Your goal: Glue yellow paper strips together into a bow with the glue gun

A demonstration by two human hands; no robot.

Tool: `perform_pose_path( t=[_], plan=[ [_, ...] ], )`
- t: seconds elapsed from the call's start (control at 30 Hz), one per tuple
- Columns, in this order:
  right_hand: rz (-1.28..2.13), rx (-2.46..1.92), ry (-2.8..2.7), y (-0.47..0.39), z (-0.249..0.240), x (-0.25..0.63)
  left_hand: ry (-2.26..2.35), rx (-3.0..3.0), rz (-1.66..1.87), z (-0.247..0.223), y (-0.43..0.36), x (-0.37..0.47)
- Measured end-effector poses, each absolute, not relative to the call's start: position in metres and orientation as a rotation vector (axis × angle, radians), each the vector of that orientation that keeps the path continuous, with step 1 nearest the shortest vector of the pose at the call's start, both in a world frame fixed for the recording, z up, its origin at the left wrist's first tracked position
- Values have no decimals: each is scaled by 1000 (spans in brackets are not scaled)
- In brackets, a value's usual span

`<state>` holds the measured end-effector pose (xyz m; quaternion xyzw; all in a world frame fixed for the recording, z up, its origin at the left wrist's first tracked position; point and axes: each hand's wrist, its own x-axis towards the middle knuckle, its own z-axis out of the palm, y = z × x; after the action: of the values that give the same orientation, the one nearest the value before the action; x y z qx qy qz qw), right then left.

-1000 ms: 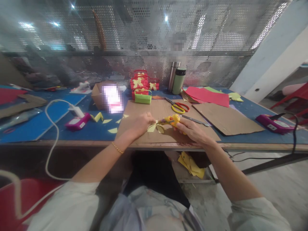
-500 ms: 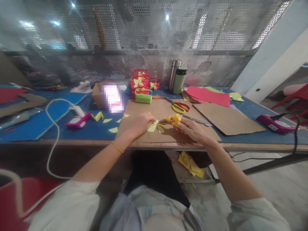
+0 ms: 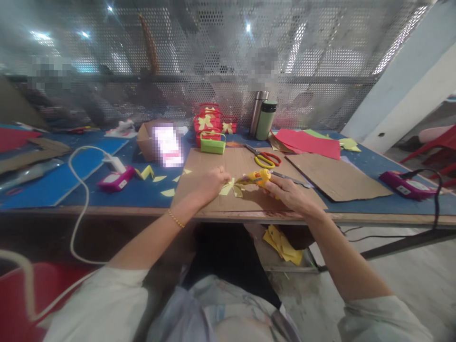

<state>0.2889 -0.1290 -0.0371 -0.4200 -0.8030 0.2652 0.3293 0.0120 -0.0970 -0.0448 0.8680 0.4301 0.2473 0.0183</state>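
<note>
barely anything has shifted since a moment ago: both hands sit where they were, the right only nudged a touch nearer the left. the left hand (image 3: 210, 183) pinches a pale yellow paper bow (image 3: 231, 188) over the cardboard sheet (image 3: 228, 164), fingers closed on it. the right hand (image 3: 287, 192) is wrapped shut round a yellow tool (image 3: 257, 177), its tip at the bow. looks like trimming or fixing the bow; the next move wants a steady pinch and a small, careful stroke
</note>
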Motion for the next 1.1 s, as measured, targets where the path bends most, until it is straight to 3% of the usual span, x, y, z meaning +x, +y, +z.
perform_pose_path(
  t=[0.4, 0.6, 1.1],
  plan=[
    [697, -1094, -2157, -129, -33, 282, 1406, 2704, 719, -46, -95, 13],
    [696, -1093, -2156, -127, -36, 283, 1563, 2418, 848, -38, -105, 7],
    [753, -1068, -2140, -128, -37, 283, 1747, 2592, 497, -17, -136, -4]
  ],
)
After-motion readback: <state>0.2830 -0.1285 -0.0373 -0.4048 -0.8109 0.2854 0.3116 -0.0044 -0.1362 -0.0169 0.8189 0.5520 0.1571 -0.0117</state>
